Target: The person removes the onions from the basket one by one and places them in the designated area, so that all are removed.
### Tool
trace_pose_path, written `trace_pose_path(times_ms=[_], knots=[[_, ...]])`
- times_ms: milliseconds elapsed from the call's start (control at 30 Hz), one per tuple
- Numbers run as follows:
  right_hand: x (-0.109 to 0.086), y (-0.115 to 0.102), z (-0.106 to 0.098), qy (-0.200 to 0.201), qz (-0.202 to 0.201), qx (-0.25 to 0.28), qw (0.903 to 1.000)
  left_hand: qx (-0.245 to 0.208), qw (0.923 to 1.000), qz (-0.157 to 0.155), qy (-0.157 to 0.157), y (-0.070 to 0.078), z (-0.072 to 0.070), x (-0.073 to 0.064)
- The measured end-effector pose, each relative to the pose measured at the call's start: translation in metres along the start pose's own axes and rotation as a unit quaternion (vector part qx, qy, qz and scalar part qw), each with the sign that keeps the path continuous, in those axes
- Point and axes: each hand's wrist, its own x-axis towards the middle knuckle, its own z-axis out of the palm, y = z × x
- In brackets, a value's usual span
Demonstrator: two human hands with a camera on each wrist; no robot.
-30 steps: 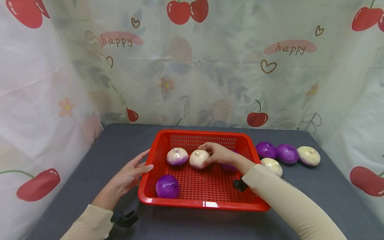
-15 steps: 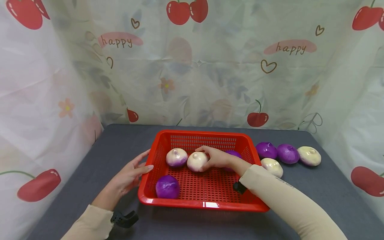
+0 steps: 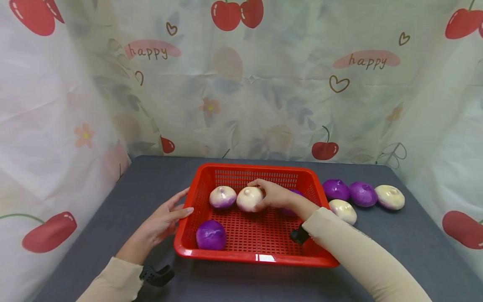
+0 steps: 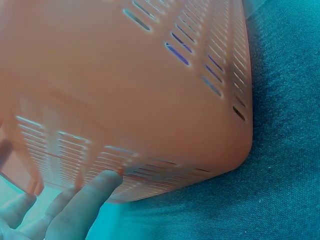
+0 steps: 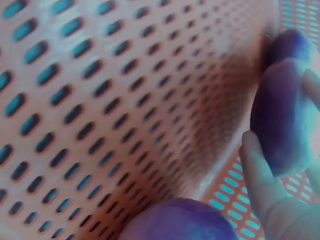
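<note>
My right hand (image 3: 277, 195) reaches into the red slotted plastic basket (image 3: 256, 256) and grips a white turnip (image 3: 248, 199) with a purple underside. Fingers and thumb curl around its right side, as the right wrist view also shows. Beside it on the left sits another white-and-purple turnip (image 3: 222, 198). A round purple vegetable (image 3: 211, 235) lies in the front left corner of the basket. Another purple one (image 3: 296, 193) is partly hidden behind my right hand. My left hand (image 3: 160, 222) holds the basket's left side, thumb at the rim and fingertips against the outer wall (image 4: 150, 120).
On the dark grey table (image 3: 158, 176) to the right of the basket lie two purple vegetables (image 3: 362, 194) and two pale ones (image 3: 390, 197); my right sleeve passes close in front of the nearer pale one. A cherry-printed curtain (image 3: 256, 105) encloses the table's back and sides.
My right hand and the gripped turnip shifted slightly toward the front, then back toward the rear of the basket. The left hand and the basket have stayed put.
</note>
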Motion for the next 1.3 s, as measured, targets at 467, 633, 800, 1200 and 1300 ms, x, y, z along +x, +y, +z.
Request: trace_pose_path(times_ms=[467,633,800,1200,1300], knots=[[-0.032,-0.029,-0.047,0.068,-0.009,0.181,0.9811,0.002,1.0,0.005,-0.003,0.001,0.002,0.001],[-0.058,-0.031,-0.075,0.106,-0.022,0.188,0.9761,0.0,1.0,0.006,-0.001,0.001,0.002,0.001],[-0.092,-0.028,-0.102,0.146,-0.033,0.183,0.9716,0.002,1.0,0.007,0.004,-0.001,0.001,0.0],[-0.171,0.025,-0.132,0.248,0.003,0.159,0.9556,0.002,1.0,0.008,0.004,-0.001,0.0,0.0],[-0.184,0.046,-0.134,0.263,0.034,0.132,0.9552,-0.001,1.0,0.006,0.003,-0.001,0.0,0.001]])
